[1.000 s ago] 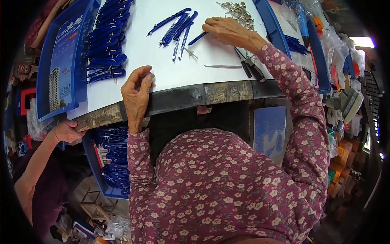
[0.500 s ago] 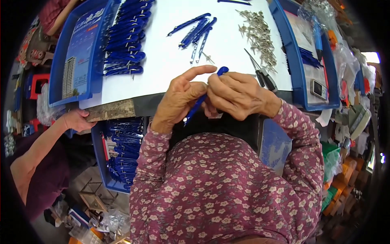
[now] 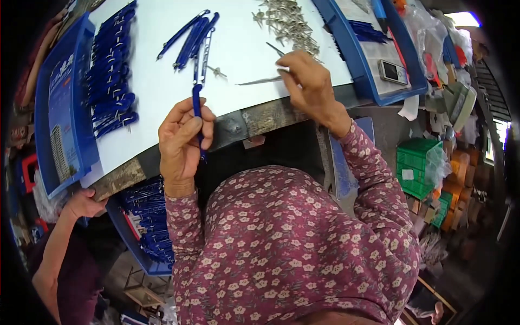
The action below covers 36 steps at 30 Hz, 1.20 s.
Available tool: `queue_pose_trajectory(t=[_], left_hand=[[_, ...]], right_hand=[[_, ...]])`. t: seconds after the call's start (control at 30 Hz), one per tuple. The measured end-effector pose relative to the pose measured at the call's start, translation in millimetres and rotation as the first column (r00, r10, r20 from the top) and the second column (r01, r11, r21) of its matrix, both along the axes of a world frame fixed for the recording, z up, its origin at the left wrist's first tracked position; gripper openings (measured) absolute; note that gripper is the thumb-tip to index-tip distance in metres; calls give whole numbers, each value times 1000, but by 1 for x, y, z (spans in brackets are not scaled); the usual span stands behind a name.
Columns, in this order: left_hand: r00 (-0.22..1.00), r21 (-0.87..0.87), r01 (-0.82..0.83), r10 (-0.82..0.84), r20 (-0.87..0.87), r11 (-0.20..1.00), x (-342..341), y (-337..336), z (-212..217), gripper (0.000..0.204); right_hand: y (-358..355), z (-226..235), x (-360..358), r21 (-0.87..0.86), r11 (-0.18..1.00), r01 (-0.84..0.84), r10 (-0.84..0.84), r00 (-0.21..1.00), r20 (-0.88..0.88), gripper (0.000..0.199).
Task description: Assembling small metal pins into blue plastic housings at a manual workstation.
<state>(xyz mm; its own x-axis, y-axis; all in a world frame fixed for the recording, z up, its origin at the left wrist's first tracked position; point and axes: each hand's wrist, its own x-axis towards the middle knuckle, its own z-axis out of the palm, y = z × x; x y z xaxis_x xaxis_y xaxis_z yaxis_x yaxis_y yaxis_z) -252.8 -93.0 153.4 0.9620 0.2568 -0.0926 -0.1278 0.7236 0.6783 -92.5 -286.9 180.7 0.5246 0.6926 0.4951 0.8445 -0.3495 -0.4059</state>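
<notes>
My left hand (image 3: 179, 138) is closed around a slim blue plastic stick (image 3: 197, 103) with a rounded end, holding it nearly upright in front of the table edge. Its upper end overlaps the loose blue sticks (image 3: 192, 43) on the white sheet in this view. Over to the right, my right hand (image 3: 314, 89) is closed on what look like scissors (image 3: 260, 82). Their pointed blades stick out to the left, and the handles are hidden by my fingers. A pile of small metal pieces (image 3: 287, 24) lies beyond that hand, and a single metal piece (image 3: 218, 72) lies beside the loose sticks.
Many blue sticks form a long stack (image 3: 111, 81) at the left. Blue trays stand on the left (image 3: 81, 141) and right (image 3: 374, 97); the right one holds a small device (image 3: 394, 72). A lower bin (image 3: 122, 222) contains more sticks. Another person's hand (image 3: 84, 203) touches the table edge.
My right hand has let go of the blue stick and moved onto the scissors. The left hand keeps the stick, now more upright. The whole view has shifted and turned.
</notes>
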Motion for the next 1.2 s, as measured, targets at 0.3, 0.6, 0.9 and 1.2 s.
queue_pose_trajectory(t=[0.3, 0.6, 0.9, 1.2], left_hand=[[999, -56, 30, -31, -11, 998, 9, -13, -3, 26], [997, -51, 6, -10, -76, 999, 9, -12, -2, 25], [998, -63, -14, 10, -55, 998, 6, -9, -4, 24], [997, -150, -5, -8, -82, 989, 12, -6, -7, 24]], right_hand=[[-28, -5, 52, -119, 971, 209, -220, 971, -91, 16], [14, -22, 72, -178, 964, 199, -154, 959, 238, 13], [21, -29, 82, -339, 908, 246, -147, 945, 292, 11], [22, 17, 26, 16, 1000, -15, 21, 671, -741, 28]])
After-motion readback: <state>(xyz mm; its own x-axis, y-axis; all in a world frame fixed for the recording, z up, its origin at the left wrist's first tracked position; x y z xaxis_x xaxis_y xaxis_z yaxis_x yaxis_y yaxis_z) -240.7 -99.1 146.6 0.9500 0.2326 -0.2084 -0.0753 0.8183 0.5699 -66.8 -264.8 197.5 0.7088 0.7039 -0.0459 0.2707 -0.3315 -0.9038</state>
